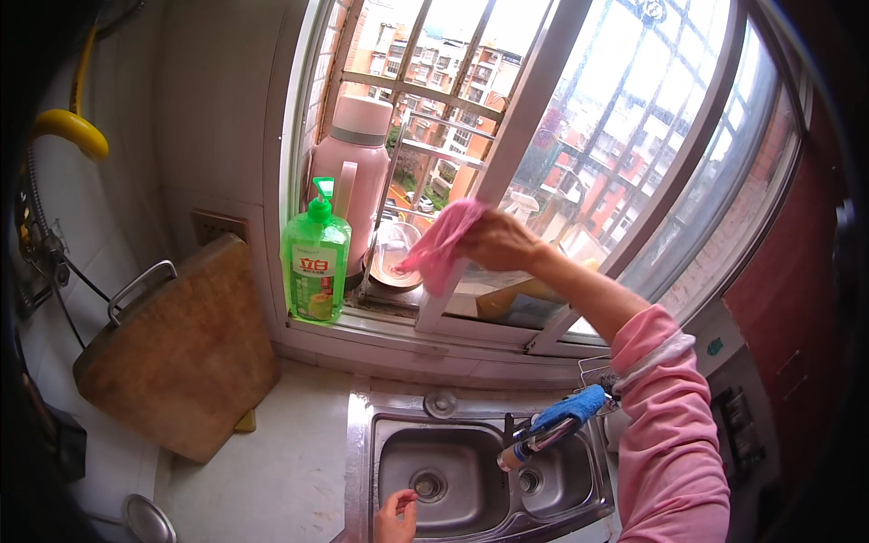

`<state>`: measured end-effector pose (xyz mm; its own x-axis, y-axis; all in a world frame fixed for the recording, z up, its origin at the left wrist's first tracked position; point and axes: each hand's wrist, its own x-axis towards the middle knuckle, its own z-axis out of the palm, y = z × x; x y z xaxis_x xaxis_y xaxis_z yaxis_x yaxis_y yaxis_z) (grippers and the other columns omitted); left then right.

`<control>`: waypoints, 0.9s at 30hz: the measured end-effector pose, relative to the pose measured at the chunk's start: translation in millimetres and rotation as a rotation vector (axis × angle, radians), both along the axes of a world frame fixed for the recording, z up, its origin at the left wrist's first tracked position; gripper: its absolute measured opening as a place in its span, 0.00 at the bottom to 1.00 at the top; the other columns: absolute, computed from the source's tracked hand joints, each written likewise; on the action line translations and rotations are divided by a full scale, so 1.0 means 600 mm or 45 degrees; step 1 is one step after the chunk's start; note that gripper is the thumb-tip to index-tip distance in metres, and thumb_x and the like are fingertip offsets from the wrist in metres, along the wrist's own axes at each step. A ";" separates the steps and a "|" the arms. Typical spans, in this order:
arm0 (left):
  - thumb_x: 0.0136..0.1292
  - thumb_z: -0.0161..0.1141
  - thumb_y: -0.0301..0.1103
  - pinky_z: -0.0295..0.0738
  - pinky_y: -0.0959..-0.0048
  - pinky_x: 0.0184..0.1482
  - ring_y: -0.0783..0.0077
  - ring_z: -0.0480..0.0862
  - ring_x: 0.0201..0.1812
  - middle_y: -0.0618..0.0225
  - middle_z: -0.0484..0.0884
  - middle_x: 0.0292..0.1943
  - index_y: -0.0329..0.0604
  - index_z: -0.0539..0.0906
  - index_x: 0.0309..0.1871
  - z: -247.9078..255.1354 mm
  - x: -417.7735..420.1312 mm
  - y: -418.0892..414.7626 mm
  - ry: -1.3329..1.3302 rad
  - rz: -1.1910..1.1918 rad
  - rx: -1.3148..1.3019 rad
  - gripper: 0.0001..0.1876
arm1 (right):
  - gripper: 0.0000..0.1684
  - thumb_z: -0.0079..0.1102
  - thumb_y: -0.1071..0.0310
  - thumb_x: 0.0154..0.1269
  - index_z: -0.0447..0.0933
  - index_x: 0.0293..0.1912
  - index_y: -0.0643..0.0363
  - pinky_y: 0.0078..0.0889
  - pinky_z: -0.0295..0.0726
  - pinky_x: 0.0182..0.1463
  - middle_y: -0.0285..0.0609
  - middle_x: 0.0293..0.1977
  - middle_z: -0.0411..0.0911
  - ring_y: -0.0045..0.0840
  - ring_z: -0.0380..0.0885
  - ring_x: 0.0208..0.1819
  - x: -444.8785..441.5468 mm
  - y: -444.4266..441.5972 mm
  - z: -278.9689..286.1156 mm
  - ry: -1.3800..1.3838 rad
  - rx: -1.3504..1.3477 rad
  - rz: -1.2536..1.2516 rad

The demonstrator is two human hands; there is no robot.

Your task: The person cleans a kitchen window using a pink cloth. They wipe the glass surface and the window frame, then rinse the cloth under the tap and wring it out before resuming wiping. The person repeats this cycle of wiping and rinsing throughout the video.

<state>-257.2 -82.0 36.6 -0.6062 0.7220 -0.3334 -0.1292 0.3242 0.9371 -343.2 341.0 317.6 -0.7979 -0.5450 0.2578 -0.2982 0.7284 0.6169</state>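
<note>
My right hand (499,239) is shut on a pink cloth (445,244), raised in front of the sliding window's frame (519,115). The cloth hangs to the left of the fingers and partly covers a glass bowl (396,251) on the sill. Low in the view, my left hand (396,517) is over the front left of a steel double sink (468,468), its fingers bent and nothing seen in them. A blue cloth (569,409) lies over the faucet (516,455), which reaches over the sink's divider.
On the sill stand a green dish soap pump bottle (317,261) and a pink thermos jug (353,176). A thick wooden cutting board (183,346) leans at the left on the pale countertop (285,468). Metal bars (434,91) cross the window opening.
</note>
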 end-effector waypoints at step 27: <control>0.67 0.57 0.23 0.78 0.73 0.52 0.72 0.84 0.46 0.60 0.84 0.42 0.32 0.79 0.49 -0.035 0.029 0.028 0.003 -0.011 0.343 0.09 | 0.09 0.56 0.66 0.54 0.82 0.36 0.53 0.33 0.61 0.73 0.34 0.46 0.81 0.29 0.70 0.63 0.139 0.063 -0.168 -0.394 0.126 -0.151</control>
<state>-239.9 -65.2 15.8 -0.5999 0.7899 -0.1273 -0.1253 0.0644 0.9900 -260.1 378.6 216.8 -0.8892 -0.4541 -0.0560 -0.3992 0.7101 0.5800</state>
